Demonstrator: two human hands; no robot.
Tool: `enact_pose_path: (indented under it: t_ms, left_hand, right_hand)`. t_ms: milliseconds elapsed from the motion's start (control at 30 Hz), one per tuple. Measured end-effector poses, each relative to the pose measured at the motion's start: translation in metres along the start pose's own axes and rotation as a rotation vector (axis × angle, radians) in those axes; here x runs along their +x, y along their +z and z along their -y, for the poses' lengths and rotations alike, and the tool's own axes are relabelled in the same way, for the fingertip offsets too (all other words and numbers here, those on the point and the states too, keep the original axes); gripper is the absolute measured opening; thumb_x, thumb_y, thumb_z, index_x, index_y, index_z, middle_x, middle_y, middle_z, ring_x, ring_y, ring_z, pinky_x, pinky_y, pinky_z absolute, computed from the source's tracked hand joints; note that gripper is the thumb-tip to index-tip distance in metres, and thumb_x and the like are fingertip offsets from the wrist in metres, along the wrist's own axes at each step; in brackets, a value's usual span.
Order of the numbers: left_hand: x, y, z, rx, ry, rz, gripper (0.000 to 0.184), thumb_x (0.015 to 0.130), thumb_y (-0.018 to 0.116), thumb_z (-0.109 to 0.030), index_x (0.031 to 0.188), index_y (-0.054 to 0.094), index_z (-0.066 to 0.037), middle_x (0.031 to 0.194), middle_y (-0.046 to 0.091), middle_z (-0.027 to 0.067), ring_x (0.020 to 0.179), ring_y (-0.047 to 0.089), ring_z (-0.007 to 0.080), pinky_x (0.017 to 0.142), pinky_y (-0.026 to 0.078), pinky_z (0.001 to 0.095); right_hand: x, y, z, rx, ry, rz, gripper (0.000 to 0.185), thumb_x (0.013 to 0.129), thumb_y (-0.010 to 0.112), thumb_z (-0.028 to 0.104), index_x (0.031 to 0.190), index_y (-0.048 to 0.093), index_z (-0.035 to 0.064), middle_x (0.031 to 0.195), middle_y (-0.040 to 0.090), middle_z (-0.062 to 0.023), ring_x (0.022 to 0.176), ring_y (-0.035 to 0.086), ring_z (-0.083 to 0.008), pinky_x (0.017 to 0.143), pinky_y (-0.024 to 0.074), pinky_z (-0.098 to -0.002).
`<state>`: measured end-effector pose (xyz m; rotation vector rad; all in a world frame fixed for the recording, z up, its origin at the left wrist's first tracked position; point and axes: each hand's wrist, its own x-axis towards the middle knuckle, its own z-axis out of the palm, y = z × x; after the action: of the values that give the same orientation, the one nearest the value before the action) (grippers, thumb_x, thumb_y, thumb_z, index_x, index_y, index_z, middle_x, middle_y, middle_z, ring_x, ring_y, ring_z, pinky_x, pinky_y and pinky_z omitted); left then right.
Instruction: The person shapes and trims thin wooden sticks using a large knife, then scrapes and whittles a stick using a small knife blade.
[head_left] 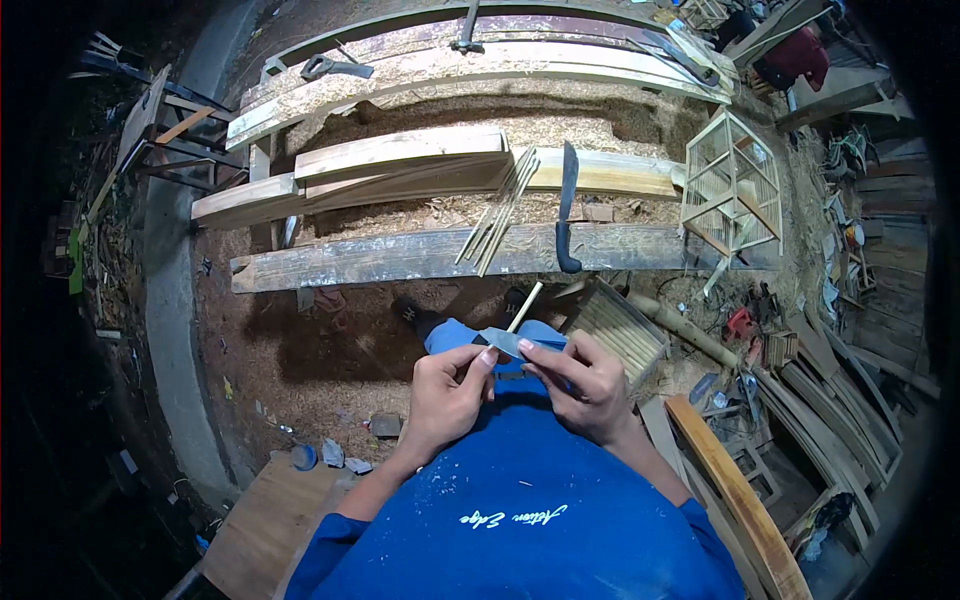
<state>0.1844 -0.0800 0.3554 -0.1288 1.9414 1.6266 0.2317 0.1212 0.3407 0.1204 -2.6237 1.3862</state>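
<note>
Covering the torso, a blue shirt (480, 500) is the surface nearest the camera. Both hands are raised in front of it, close together but apart. The left hand (447, 398) has its thumb and forefinger pressed together, pinching the lower end of a thin stick (525, 307). The right hand (583, 388) has its thumb and forefinger closed on the right end of a short grey blade (503, 341); its other fingers are curled. The blade lies between the two sets of fingertips, across the lower part of the stick. The stick extends upward and to the right from the left fingertips, past the blade, with its upper end free. The handle of the blade cannot be made out.

Beyond the right hand, a slatted panel (622, 335) leans at a tilt. Farther forward, a weathered plank (370, 262) runs crosswise. A bundle of thin sticks (503, 215) slants across it, lower ends on the plank. To its right lies a machete (568, 200), black handle toward the person. At the far bench, a handsaw (337, 68) lies left of a hammer (467, 43).
</note>
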Motion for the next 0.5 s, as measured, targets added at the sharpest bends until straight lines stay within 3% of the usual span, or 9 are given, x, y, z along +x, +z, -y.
enact_pose_path:
  t_ms: [267,433,500]
  left_hand:
    - [-0.008,-0.001,0.000,0.053,0.028,0.010,0.028,0.107,0.060,-0.018,0.099,0.078,0.003,0.059,0.058,-0.0010,0.055,0.050,0.0041,0.049,0.037,0.0260]
    - [-0.014,-0.002,0.003,0.064,-0.038,0.009,0.029,0.107,0.061,-0.019,0.097,0.078,0.003,0.058,0.057,-0.0012,0.055,0.048,0.0034,0.049,0.035,0.0260]
    - [-0.015,-0.002,0.005,0.074,-0.015,0.022,0.030,0.107,0.061,-0.020,0.097,0.078,0.002,0.058,0.057,-0.0012,0.055,0.048,0.0035,0.049,0.035,0.0261]
  right_hand:
    - [-0.010,0.003,0.003,-0.047,-0.008,-0.064,0.041,0.080,0.086,0.012,0.120,0.080,0.0212,0.070,0.046,-0.0053,0.053,0.050,-0.0184,0.047,0.0409,-0.0359]
    - [-0.010,0.004,0.005,-0.076,0.131,-0.141,0.043,0.081,0.084,0.009,0.121,0.080,0.0233,0.070,0.046,-0.0051,0.052,0.048,-0.0193,0.047,0.0400,-0.0356]
    - [-0.010,0.005,-0.005,-0.150,0.080,-0.187,0.039,0.083,0.083,0.006,0.120,0.080,0.0176,0.070,0.047,-0.0044,0.056,0.047,-0.0171,0.048,0.0374,-0.0342]
